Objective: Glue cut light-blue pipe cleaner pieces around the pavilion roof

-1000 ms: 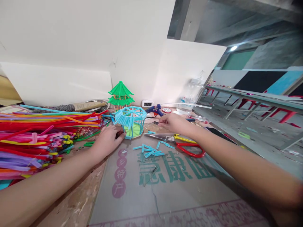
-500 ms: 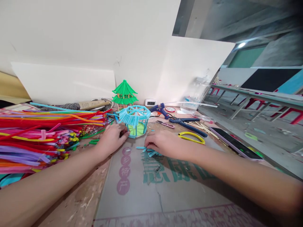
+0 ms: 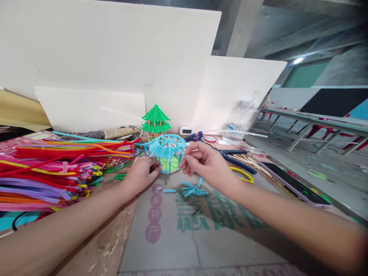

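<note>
A small pavilion model (image 3: 168, 147) with light-blue pipe-cleaner roof strips, blue posts and a green floor stands in front of me. Its roof is covered with strips at the left and front; bare spokes show elsewhere. My left hand (image 3: 143, 170) is closed on the lower left edge of the model. Close to the roof's right side, my right hand (image 3: 202, 161) pinches what looks like a short blue pipe-cleaner piece, mostly hidden by the fingertips. Several cut blue pipe-cleaner pieces (image 3: 194, 188) lie loose on the mat below.
Bundles of coloured pipe cleaners (image 3: 37, 176) fill the left side. Behind the model are a green-roofed pavilion (image 3: 156, 119), a timer (image 3: 186, 130) and a glue gun (image 3: 194, 137). Yellow-handled scissors (image 3: 243, 175), blue pliers (image 3: 240, 160) and a phone (image 3: 293, 183) lie to the right.
My right hand has risen from the loose blue pieces to the model's right side. My left hand stays at the model's base. The view has shifted slightly.
</note>
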A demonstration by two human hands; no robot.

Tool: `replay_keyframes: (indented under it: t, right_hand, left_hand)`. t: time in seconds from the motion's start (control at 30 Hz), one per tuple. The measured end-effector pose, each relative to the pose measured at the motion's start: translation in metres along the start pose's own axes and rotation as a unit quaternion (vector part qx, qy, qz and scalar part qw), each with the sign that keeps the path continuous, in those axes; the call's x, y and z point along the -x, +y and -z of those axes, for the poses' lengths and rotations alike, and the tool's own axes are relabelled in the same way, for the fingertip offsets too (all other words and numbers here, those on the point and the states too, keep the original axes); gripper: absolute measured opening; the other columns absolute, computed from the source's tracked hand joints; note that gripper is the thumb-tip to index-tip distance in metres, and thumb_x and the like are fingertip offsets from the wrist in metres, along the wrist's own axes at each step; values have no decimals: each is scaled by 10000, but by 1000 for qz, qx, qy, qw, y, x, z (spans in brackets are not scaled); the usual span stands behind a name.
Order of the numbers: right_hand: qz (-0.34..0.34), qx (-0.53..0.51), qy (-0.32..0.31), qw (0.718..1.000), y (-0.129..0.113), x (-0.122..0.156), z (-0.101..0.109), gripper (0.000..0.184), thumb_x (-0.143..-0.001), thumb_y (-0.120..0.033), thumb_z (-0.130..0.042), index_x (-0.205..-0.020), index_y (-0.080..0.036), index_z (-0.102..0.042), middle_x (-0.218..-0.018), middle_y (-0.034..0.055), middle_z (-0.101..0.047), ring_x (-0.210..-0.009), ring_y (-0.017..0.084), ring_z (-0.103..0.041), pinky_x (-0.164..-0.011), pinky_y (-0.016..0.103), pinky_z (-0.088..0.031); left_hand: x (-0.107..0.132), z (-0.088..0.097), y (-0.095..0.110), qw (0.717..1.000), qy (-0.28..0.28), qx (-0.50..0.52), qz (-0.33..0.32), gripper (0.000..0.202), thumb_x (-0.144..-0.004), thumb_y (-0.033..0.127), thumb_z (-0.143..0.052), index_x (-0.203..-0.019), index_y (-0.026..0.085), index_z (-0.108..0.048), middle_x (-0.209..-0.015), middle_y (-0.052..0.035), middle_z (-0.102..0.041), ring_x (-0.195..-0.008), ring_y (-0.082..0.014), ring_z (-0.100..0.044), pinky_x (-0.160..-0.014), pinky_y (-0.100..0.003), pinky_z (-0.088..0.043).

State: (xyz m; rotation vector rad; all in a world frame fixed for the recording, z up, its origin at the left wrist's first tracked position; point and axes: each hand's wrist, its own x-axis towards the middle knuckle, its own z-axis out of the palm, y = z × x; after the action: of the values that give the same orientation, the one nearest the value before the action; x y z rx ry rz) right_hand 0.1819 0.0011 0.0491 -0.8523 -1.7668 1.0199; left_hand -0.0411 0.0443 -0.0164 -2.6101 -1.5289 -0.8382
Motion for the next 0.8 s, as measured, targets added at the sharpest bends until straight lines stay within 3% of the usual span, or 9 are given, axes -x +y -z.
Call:
replay_keyframes:
  t: [0.13, 0.27, 0.5, 0.8]
  right_hand:
    - [-11, -57, 23, 998, 2, -8, -3, 263, -848, -348, -621, -1050, -201, -539, -803, 15, -724, -664, 131, -675, -627, 279, -561]
    - [-40, -104, 56, 992, 11, -4, -7, 291, -788, -429, -685, -910, -188, -577, -843, 44, -743, -613, 131, -682, -579, 271, -561]
    - [-63, -143, 72, 985, 31, -2, -13, 304, -796, -456, -680, -831, -194, -530, -706, 5, -708, -502, 112, -620, -479, 237, -500]
    - [-120, -239, 113, 957, 29, -7, -27, 297, -766, -424, -714, -734, -174, -558, -629, -2, -660, -498, 97, -596, -477, 209, -481]
  left_hand:
    - [1, 1, 1, 1000, -2, 3, 0, 243, -908, 340, -468, -768, 196, -604, -777, -49, -640, -790, -211, -573, -714, -320, -387]
    - [1, 1, 0, 1000, -2, 1, -3, 254, -910, 346, -461, -757, 195, -597, -762, -48, -628, -777, -207, -569, -706, -316, -384]
    - [0, 2, 2, 1000, -6, 3, -10, 254, -899, 342, -476, -716, 195, -571, -718, -32, -601, -733, -195, -544, -661, -301, -355]
    - [0, 1, 2, 1000, -1, 6, -12, 246, -904, 324, -468, -729, 194, -582, -736, -33, -618, -750, -198, -550, -687, -310, -347]
